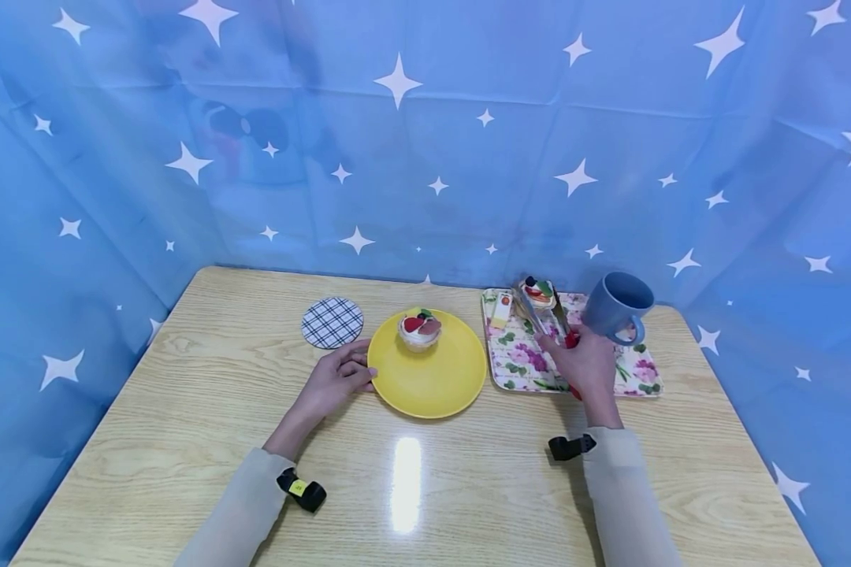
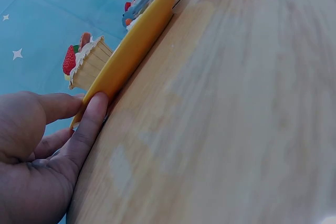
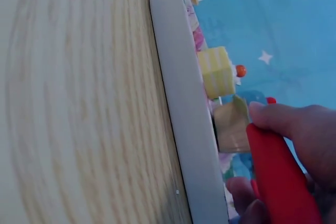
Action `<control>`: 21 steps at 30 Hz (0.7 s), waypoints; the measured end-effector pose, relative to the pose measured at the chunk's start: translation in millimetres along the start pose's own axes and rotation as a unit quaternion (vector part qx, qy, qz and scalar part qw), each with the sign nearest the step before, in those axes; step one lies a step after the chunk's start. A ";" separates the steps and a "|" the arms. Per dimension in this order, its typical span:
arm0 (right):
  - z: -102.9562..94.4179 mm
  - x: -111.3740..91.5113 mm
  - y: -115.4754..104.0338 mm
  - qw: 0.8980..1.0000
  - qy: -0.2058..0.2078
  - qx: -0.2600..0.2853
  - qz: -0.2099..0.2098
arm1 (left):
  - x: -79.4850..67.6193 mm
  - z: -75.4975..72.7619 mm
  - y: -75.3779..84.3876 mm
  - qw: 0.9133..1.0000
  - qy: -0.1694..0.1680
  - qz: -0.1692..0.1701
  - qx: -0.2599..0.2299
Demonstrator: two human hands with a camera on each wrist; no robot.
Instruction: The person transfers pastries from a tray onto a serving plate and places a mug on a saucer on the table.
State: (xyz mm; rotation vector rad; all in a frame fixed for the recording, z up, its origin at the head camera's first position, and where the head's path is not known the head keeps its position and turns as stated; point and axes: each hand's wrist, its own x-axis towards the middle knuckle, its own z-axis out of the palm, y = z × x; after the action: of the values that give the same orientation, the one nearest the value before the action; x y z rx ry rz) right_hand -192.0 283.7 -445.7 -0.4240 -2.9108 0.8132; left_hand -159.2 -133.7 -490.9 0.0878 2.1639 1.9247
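On the table [image 1: 184, 409] lies a flowered tray [image 1: 532, 364], beside it a round yellow plate [image 1: 429, 386], rim pinched by the left hand [image 1: 333, 382]. The right hand [image 1: 587, 366] grips tongs [image 3: 281, 174] over the tray, pointing lengthwise away from the person, metal prongs apart astride a fruit tart [image 1: 540, 294]. The right-wrist view bares the broad red handle, mostly hidden in the head view.

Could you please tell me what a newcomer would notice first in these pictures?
Probably the bright yellow plate on the table, with a fruit-topped cupcake on it and the left hand pinching the plate's left rim. Next come the red-handled tongs in the right hand, over the flowered tray at right. Behind the table hangs a blue cloth with white stars.
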 end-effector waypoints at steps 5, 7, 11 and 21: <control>1.3 -1.1 0.4 1.000 0.012 0.004 -0.010 | 0.2 -0.2 -0.1 1.000 -0.002 0.005 0.000; 1.7 -1.5 0.7 1.000 0.018 0.007 -0.010 | 0.1 -0.4 -0.2 1.000 -0.002 0.005 -0.001; 2.5 -1.5 1.8 1.000 0.025 0.011 -0.013 | -0.3 -0.5 -0.3 1.000 -0.001 0.003 -0.002; 3.8 -0.3 4.2 1.000 0.024 0.013 -0.015 | 0.5 -0.2 -1.3 1.000 0.003 0.002 0.008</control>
State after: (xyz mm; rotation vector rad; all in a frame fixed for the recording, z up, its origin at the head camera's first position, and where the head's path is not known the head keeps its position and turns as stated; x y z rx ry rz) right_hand -191.3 285.2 -451.1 -0.3896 -2.8518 0.8241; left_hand -159.6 -133.9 -492.2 0.0875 2.1852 1.9123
